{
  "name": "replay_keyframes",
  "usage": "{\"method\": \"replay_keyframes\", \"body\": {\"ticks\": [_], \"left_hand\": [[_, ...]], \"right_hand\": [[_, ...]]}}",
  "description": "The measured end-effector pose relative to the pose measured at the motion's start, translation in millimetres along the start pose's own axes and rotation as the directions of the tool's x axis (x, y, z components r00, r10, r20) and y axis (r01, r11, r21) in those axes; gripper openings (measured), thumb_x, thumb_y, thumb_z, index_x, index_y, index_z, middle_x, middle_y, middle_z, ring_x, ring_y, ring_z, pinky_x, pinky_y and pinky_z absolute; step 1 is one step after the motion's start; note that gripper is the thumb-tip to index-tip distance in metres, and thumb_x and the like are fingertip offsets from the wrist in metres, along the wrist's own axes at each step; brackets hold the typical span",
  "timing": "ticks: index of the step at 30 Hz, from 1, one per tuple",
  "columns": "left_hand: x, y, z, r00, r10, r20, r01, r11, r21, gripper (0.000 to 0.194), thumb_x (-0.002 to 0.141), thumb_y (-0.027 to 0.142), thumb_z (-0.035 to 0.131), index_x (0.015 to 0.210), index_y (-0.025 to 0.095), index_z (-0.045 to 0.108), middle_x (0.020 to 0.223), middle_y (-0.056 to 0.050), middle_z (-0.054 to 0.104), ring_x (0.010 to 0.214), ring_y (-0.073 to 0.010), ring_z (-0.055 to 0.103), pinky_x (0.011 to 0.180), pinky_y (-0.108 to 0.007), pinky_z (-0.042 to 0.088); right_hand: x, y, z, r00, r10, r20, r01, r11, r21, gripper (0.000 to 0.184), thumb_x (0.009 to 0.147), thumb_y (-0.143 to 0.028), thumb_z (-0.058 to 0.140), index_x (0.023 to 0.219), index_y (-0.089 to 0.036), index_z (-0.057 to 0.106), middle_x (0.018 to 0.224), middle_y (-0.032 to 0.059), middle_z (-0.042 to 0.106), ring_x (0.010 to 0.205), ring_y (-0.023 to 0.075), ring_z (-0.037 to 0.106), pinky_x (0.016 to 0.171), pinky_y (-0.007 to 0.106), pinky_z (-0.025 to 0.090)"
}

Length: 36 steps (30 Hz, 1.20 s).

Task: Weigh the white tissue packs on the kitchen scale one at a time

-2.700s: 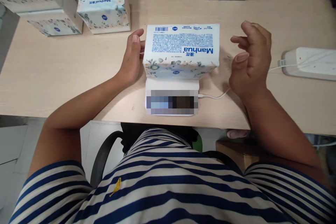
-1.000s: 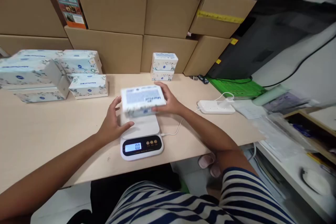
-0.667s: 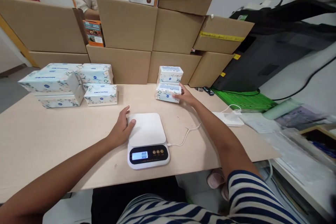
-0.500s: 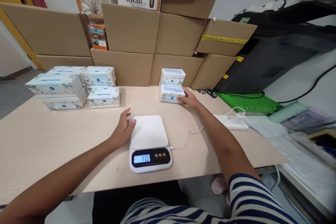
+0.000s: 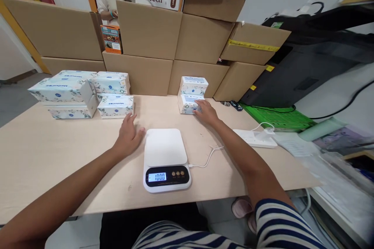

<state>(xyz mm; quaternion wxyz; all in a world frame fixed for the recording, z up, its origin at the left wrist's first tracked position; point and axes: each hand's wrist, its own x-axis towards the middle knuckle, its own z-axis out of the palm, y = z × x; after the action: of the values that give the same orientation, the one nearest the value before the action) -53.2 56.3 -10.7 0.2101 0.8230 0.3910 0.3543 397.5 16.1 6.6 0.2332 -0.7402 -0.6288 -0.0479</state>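
Note:
A white digital scale (image 5: 165,158) sits near the front edge of the wooden table (image 5: 58,155), its pan bare and its display lit. My left hand (image 5: 127,133) hovers open just left of the scale, reaching toward a tissue pack (image 5: 116,106) at the back left. My right hand (image 5: 206,111) lies flat and open against the lower of two stacked tissue packs (image 5: 189,103) behind the scale; the upper pack (image 5: 194,85) rests on top.
More tissue packs (image 5: 64,92) are piled at the back left. Cardboard boxes (image 5: 149,31) form a wall behind the table, with a person standing beyond them. A white power strip (image 5: 257,139) and the scale's cable (image 5: 207,155) lie to the right. Shelving with papers stands at far right.
My right hand carried the tissue pack off the scale and set it in the stack behind. My left hand left the scale's edge and moved toward the left packs. The camera tilted up.

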Motion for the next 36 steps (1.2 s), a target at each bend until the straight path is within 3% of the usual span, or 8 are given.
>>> {"method": "replay_keyframes", "body": {"ticks": [6, 11, 15, 22, 26, 29, 32, 36], "left_hand": [[25, -21, -22.5, 0.969, -0.175, -0.172, 0.205, 0.962, 0.179, 0.09, 0.09, 0.056, 0.066, 0.163, 0.009, 0.047, 0.181, -0.032, 0.025, 0.173, -0.0554, 0.014, 0.139, -0.08, 0.007], [30, -35, -27.0, 0.914, -0.271, -0.303, 0.288, 0.958, 0.013, 0.113, 0.084, 0.051, 0.073, 0.173, 0.002, 0.023, 0.184, -0.034, 0.007, 0.176, -0.0513, 0.004, 0.143, -0.073, 0.007], [31, -40, -24.0, 0.854, -0.345, -0.389, 0.313, 0.939, -0.146, 0.112, 0.086, 0.047, 0.074, 0.173, 0.004, 0.018, 0.185, -0.032, 0.003, 0.178, -0.0459, -0.004, 0.144, -0.069, 0.002], [41, -55, -22.3, 0.718, -0.519, -0.463, 0.345, 0.844, -0.411, 0.097, 0.093, 0.053, 0.072, 0.17, 0.015, 0.026, 0.183, -0.027, 0.027, 0.175, -0.0405, 0.025, 0.146, -0.062, 0.016], [48, -58, -24.5, 0.65, -0.593, -0.475, 0.348, 0.788, -0.508, 0.08, 0.109, 0.068, 0.036, 0.167, 0.013, 0.029, 0.176, -0.029, 0.038, 0.17, -0.0354, 0.039, 0.143, -0.057, 0.027], [47, -57, -27.2, 0.652, -0.598, -0.467, 0.338, 0.78, -0.526, 0.079, 0.109, 0.076, 0.024, 0.158, 0.015, 0.041, 0.169, -0.028, 0.047, 0.165, -0.0348, 0.046, 0.14, -0.055, 0.034], [42, -57, -30.1, 0.692, -0.579, -0.43, 0.331, 0.785, -0.524, 0.077, 0.107, 0.081, 0.026, 0.14, 0.018, 0.054, 0.151, -0.025, 0.063, 0.153, -0.0374, 0.058, 0.133, -0.056, 0.043], [35, -55, -31.4, 0.734, -0.558, -0.386, 0.325, 0.788, -0.522, 0.065, 0.108, 0.079, 0.029, 0.126, 0.022, 0.055, 0.135, -0.021, 0.071, 0.136, -0.0376, 0.067, 0.124, -0.058, 0.05]], "right_hand": [[-7, -3, 2, 1.0, 0.027, 0.005, -0.027, 0.996, -0.083, 0.06, 0.108, -0.04, 0.063, 0.164, -0.021, 0.053, 0.172, 0.0165, 0.05, 0.164, 0.0345, 0.043, 0.135, 0.058, 0.042], [-12, -8, 1, 0.998, 0.058, 0.035, -0.052, 0.988, -0.147, 0.066, 0.106, -0.037, 0.052, 0.169, -0.016, 0.048, 0.177, 0.018, 0.044, 0.167, 0.0404, 0.037, 0.135, 0.062, 0.041], [-7, -11, -2, 0.994, 0.073, 0.08, -0.056, 0.98, -0.193, 0.062, 0.106, -0.029, 0.055, 0.166, -0.014, 0.051, 0.175, 0.0207, 0.047, 0.166, 0.0412, 0.04, 0.136, 0.066, 0.038], [12, -26, -27, 0.979, 0.111, 0.171, -0.073, 0.973, -0.217, 0.056, 0.105, -0.047, 0.074, 0.153, -0.02, 0.063, 0.167, 0.0145, 0.055, 0.159, 0.0359, 0.05, 0.135, 0.07, 0.037], [27, -68, -28, 0.982, 0.036, 0.184, -0.021, 0.996, -0.082, 0.066, 0.105, -0.05, 0.071, 0.162, -0.02, 0.056, 0.177, 0.018, 0.043, 0.171, 0.0408, 0.032, 0.14, 0.076, 0.02], [44, -119, -5, 0.965, -0.108, 0.238, 0.075, 0.987, 0.141, 0.08, 0.103, -0.058, 0.067, 0.17, -0.02, 0.046, 0.183, 0.0189, 0.034, 0.176, 0.0393, 0.022, 0.145, 0.068, 0.013], [61, -176, 28, 0.926, -0.183, 0.329, 0.051, 0.926, 0.374, 0.101, 0.092, -0.079, 0.069, 0.172, -0.023, 0.044, 0.185, 0.0158, 0.03, 0.176, 0.0371, 0.022, 0.146, 0.062, 0.02], [70, -245, 61, 0.876, -0.256, 0.409, -0.076, 0.764, 0.64, 0.11, 0.087, -0.1, 0.05, 0.168, -0.025, 0.049, 0.181, 0.0186, 0.039, 0.166, 0.0392, 0.045, 0.127, 0.067, 0.051]]}}
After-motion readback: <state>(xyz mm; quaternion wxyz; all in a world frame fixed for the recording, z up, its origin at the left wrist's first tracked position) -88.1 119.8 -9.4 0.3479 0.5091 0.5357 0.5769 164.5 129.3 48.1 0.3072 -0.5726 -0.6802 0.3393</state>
